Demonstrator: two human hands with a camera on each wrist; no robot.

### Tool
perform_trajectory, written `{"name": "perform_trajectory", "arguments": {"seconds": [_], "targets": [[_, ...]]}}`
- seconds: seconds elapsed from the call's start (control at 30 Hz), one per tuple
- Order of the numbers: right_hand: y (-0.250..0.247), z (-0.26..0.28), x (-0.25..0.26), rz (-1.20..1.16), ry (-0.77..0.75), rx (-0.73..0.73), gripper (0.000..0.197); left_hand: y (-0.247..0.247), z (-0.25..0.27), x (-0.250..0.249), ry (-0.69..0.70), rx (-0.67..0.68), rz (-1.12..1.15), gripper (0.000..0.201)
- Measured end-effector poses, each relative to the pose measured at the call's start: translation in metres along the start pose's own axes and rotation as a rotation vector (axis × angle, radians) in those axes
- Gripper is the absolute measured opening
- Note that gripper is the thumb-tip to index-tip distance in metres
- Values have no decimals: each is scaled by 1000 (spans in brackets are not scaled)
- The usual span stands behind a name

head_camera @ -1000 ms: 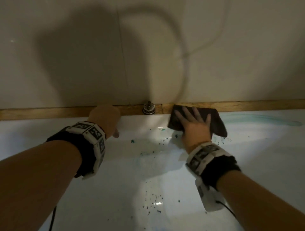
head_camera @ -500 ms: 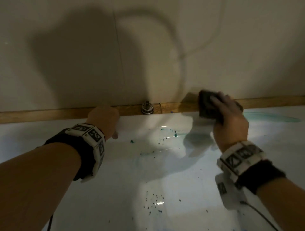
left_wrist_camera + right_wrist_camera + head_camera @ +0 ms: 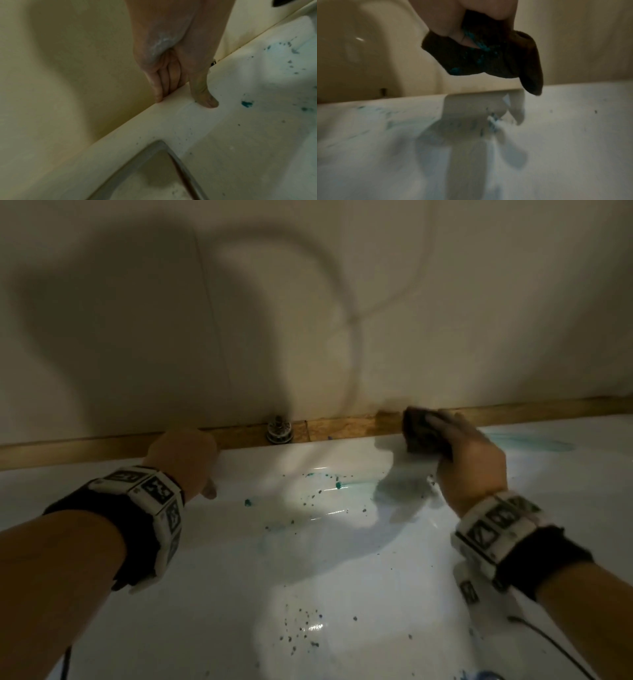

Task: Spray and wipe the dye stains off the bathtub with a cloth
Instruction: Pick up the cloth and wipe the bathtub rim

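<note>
The dye stains (image 3: 337,484) lie scattered over the white slope of the bathtub (image 3: 342,559), thickest in a loose band of teal flecks and one faint smear that runs roughly left to right just below the far rim, with a second sprinkle of specks (image 3: 301,628) lower down, nearer the person. A longer pale teal streak (image 3: 527,444) stretches along the rim to the right, its long axis also following the rim. The cloth (image 3: 419,433), dark and bunched, is up off the surface by the wooden strip (image 3: 342,428) at the wall; the right wrist view shows it hanging clear of the tub with teal already caught in its folds (image 3: 481,59). The right hand (image 3: 469,460) is clenched around that cloth, thumb and fingers pinching the wad. From it, the main band of flecks lies down and to its left, the long streak just to its right, so I judge a wipe along the rim line either way would meet dye. This hand is plainly the nearer one to both. The left hand (image 3: 185,457) holds nothing: its fingers are tucked into the seam where rim meets wall, its thumb (image 3: 208,100) pressing on the rim, bracing the body. A teal blot (image 3: 247,103) sits just beside that thumb. A metal fitting (image 3: 279,431) stands on the strip between the two hands. No spray bottle shows.
</note>
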State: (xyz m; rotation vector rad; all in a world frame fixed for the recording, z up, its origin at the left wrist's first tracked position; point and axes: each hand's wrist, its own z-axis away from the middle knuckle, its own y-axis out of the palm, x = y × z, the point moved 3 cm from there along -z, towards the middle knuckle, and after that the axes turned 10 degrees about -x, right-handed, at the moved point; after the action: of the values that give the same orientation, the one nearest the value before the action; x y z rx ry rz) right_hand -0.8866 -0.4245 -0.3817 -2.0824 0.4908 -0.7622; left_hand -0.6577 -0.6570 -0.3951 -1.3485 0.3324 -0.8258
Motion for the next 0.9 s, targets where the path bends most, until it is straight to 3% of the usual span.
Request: {"name": "perform_trajectory", "arguments": {"seconds": [0.1, 0.17, 0.33, 0.5, 0.63, 0.77, 0.9], "targets": [[25, -25, -1, 207, 103, 475, 69, 0, -1, 0, -12, 3, -2, 65], [38, -19, -2, 307, 61, 639, 76, 1, -1, 0, -9, -2, -4, 65], [27, 2, -15, 329, -72, 636, 73, 0, -3, 0, 1, 1, -16, 64], [28, 3, -14, 331, -47, 708, 79, -3, 2, -2, -12, -5, -15, 66], [30, 0, -15, 331, -54, 745, 82, -5, 13, -7, -72, 2, 13, 56], [31, -4, -15, 353, -98, 794, 82, -9, 32, -46, 4, -172, 0, 36], [32, -25, -12, 330, -157, 912, 89, -34, 22, -130, 137, -326, 212, 46]]}}
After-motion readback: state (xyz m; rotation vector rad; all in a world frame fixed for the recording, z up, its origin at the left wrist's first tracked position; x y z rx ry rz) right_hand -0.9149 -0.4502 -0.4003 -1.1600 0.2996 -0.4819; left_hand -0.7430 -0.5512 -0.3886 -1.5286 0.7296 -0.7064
